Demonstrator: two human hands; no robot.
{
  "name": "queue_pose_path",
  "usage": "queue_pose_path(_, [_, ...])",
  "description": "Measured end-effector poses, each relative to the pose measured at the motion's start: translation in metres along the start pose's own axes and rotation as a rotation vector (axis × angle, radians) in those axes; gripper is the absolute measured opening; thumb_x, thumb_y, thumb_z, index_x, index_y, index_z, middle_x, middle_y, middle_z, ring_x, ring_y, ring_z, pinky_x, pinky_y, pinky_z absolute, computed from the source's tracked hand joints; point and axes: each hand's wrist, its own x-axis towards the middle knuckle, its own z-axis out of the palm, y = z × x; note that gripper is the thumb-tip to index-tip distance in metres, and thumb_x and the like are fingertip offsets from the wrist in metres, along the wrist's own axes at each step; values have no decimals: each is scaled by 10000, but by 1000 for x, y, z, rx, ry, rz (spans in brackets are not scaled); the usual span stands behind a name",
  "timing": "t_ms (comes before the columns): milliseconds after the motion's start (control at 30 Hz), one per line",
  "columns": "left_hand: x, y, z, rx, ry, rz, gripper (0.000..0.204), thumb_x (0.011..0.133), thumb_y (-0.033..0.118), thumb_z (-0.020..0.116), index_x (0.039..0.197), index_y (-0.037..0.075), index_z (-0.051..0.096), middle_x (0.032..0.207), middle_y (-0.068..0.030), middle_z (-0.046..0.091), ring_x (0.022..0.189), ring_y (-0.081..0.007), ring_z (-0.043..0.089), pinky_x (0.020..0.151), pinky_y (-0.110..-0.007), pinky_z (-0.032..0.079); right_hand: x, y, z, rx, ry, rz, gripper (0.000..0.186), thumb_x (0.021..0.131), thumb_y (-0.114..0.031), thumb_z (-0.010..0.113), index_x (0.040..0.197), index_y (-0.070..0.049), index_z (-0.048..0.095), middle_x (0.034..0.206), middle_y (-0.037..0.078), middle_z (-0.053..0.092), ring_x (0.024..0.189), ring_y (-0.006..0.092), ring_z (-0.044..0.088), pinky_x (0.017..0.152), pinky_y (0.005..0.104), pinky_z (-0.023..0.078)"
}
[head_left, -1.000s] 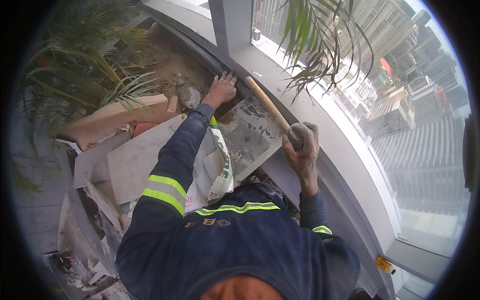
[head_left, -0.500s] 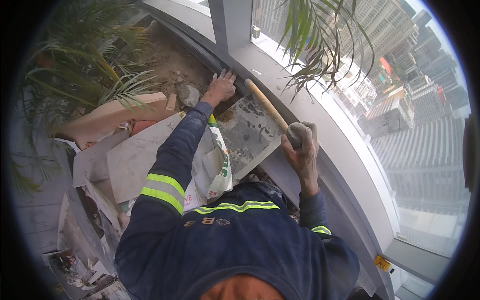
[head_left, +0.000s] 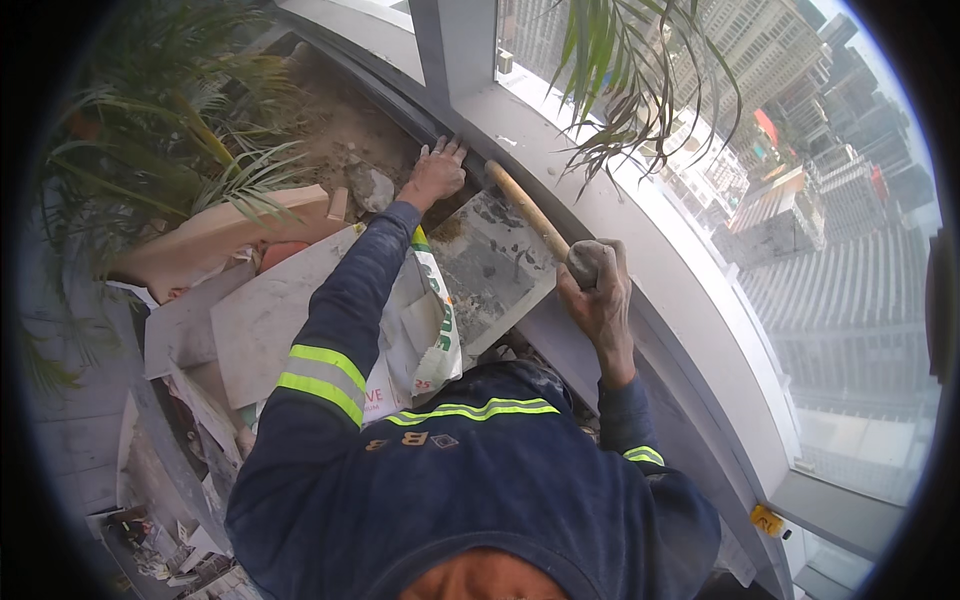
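My left hand [head_left: 437,175] lies with its fingers stretched out on the dark strip [head_left: 410,120] at the foot of the window sill. Wrapped around the grey rounded head of a mallet [head_left: 530,212], my right hand [head_left: 604,300] is closed. The mallet's wooden handle points away from me, and its free end is beside the sill, a little right of my left fingers. Below the handle lies a grey slab [head_left: 490,265] with dark smears.
Left of my left hand sit a stone [head_left: 370,187] and bare soil [head_left: 340,130]. Broken boards [head_left: 265,320] and a printed white bag [head_left: 437,320] are piled near my left arm. Palm fronds [head_left: 215,130] hang at the far left. A pale curved sill [head_left: 640,230] runs along the window.
The whole view has shifted slightly. Both hands keep nearly the same places, and the mallet stays in my right hand with its handle end slightly blurred.
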Motion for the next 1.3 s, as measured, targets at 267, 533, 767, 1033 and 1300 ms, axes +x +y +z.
queue_pose_path(267, [0,0,-2,12,-26,-3,700,962,271,444,1623,107,285,1701,-100,253,1558,-366,243,1234,-610,233,3,-8,-12,12,-13,36,352,758,-72,808,1060,-60,629,1024,138,612,798,318,684,658,420,562])
queue_pose_path(533, [-10,51,-10,-38,-77,18,744,992,432,448,1581,-6,330,1682,-218,237,1563,-389,213,1242,-612,194,-12,-1,-35,32,215,7,371,743,-11,773,1076,-19,611,1029,158,614,908,310,655,797,410,547])
queue_pose_path(767, [-65,134,13,-64,-15,187,821,1023,576,399,1584,-19,315,1670,-249,241,1567,-378,194,1256,-585,158,-28,8,-46,-11,295,31,376,744,-36,749,1090,-3,606,1040,164,613,916,303,643,816,409,535])
queue_pose_path(1033, [-20,57,-2,-37,4,34,832,1049,606,318,1616,4,236,1700,-174,218,1580,-316,190,1247,-630,130,-23,5,-48,13,328,46,372,744,-26,739,1090,-1,607,1017,164,616,909,290,637,824,395,530])
queue_pose_path(1300, [-33,102,7,87,27,73,798,1051,589,350,1506,-60,442,1602,-344,305,1512,-484,268,1230,-624,197,-31,16,-41,55,352,113,387,770,-65,752,1120,-9,596,1068,166,611,956,289,627,868,406,517])
